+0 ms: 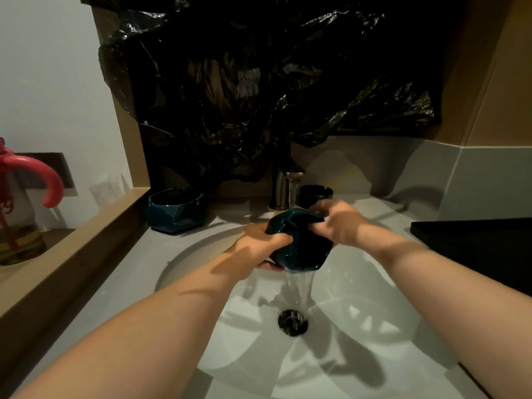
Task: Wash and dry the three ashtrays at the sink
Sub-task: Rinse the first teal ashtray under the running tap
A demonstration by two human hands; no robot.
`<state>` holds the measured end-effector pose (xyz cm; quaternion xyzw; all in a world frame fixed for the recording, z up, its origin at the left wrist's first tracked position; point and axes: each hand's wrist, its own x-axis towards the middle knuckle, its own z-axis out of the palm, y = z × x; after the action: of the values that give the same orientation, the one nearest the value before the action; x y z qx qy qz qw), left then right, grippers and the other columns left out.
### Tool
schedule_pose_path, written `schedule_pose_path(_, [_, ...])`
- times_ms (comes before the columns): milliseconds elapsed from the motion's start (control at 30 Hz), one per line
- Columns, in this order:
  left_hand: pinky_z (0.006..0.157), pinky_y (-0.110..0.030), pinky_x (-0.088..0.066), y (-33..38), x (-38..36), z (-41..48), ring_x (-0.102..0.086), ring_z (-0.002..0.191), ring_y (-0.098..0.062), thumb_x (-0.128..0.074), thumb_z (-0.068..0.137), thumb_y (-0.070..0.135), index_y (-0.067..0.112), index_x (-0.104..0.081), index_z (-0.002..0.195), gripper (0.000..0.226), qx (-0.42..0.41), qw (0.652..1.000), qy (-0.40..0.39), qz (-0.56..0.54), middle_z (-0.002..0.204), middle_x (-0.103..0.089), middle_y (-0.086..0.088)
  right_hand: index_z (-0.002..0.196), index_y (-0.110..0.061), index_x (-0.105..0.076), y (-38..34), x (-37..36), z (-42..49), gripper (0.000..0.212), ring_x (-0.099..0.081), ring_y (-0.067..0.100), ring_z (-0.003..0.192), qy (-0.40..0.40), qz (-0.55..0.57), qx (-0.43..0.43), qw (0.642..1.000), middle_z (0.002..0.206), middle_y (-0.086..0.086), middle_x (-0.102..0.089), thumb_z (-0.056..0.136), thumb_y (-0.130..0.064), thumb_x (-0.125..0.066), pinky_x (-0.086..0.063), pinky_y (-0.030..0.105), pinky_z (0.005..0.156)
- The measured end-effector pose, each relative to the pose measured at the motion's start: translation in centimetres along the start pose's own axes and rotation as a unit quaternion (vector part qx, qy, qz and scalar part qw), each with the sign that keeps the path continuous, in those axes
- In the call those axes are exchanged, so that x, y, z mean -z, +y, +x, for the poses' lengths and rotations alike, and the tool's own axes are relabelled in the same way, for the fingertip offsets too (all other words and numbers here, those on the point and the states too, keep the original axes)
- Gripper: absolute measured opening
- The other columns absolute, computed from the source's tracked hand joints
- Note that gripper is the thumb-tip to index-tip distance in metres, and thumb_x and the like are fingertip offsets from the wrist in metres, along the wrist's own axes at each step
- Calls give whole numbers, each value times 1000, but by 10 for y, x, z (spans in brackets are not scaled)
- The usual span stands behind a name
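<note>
W/ left hand (260,246) & right hand (341,223) clamped round teal ashtray (299,249) under faucet (283,188) stream, mid-rinse; blue ashtray (175,210) left of faucet, black ashtray (315,194) right of it, prob. unwashed; drying pending.

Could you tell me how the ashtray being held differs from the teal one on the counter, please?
The held ashtray is tilted over the basin, gripped by the left hand and right hand; the counter ashtray sits upright, untouched. Water runs off the held ashtray; the counter ashtray is outside the stream. Both are dark teal.
</note>
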<state>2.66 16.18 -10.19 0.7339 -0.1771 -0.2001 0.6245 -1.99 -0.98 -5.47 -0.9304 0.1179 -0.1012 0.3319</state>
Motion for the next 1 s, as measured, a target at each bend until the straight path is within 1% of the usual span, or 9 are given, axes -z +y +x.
schedule_pose_path(100, [75, -35, -60, 5, 0, 1, -68, 91, -22, -67, 87, 25, 18, -61, 106, 21, 30, 997, 46, -45, 103, -70, -9, 132, -16, -50, -14, 27, 2, 44, -58, 15, 101, 74, 161, 35, 984, 126, 3, -58, 89, -19, -60, -48, 29, 82])
schedule_pose_path(200, [71, -31, -60, 2, -2, 3, -67, 95, -22, -69, 85, 27, 16, -62, 114, 31, 33, 996, 65, -42, 106, -70, -8, 141, -19, -39, -36, 51, 11, 53, -50, 11, 109, 196, 45, 142, 969, 143, 5, -43, 90, -9, -47, -39, 30, 95])
schedule_pose_path(267, [66, -30, -60, 0, -3, 3, -67, 97, -21, -69, 84, 26, 17, -63, 116, 34, 22, 997, 62, -32, 109, -69, -8, 148, -20, -25, -51, 59, 20, 71, -29, 17, 138, 191, -108, 178, 959, 156, 2, -21, 85, 1, -49, -32, 36, 110])
schedule_pose_path(400, [69, -32, -61, 0, -4, 2, -68, 92, -19, -69, 84, 24, 19, -64, 107, 24, 5, 998, 59, -31, 102, -70, -6, 151, -13, -20, -64, 55, 40, 79, -14, 20, 145, 140, -269, 192, 933, 158, 6, -17, 82, 5, -53, -17, 36, 118])
schedule_pose_path(567, [77, -36, -60, 5, -5, -5, -67, 89, -18, -72, 81, 25, 24, -64, 96, 17, -29, 994, 103, 26, 96, -69, -2, 151, -13, -19, -50, 48, 30, 80, -16, 21, 145, 107, -288, 180, 934, 157, 7, -20, 80, 3, -55, -13, 35, 118])
schedule_pose_path(667, [81, -32, -55, 17, -9, -19, -63, 87, -16, -75, 77, 29, 25, -61, 94, 22, -97, 968, 144, 182, 89, -66, 6, 152, -22, -10, -47, 50, 7, 88, -6, 20, 147, 93, -180, 126, 971, 159, 0, -13, 80, 7, -51, -12, 36, 119])
schedule_pose_path(800, [82, -30, -50, 35, -16, -41, -61, 98, -19, -74, 74, 40, 21, -56, 116, 49, -175, 900, 187, 354, 103, -66, 3, 147, -17, -27, -20, 46, -33, 72, -35, 26, 135, 37, -171, 109, 979, 147, 7, -32, 83, -5, -58, -34, 25, 101])
schedule_pose_path(900, [76, -24, -45, 43, -21, -61, -63, 98, -19, -74, 75, 37, 22, -51, 121, 54, -215, 863, 157, 429, 107, -66, 4, 149, -30, -16, -8, 32, -64, 86, -50, 19, 117, -57, -163, 115, 978, 140, -3, -35, 80, -8, -62, -40, 23, 85])
schedule_pose_path(1000, [75, -22, -39, 44, -25, -82, -61, 103, -20, -73, 78, 31, 24, -48, 129, 58, -254, 831, 140, 475, 115, -62, 3, 143, -33, -25, -9, 26, -85, 79, -51, 19, 114, 0, -181, 160, 970, 132, -5, -45, 78, -18, -67, -46, 31, 91])
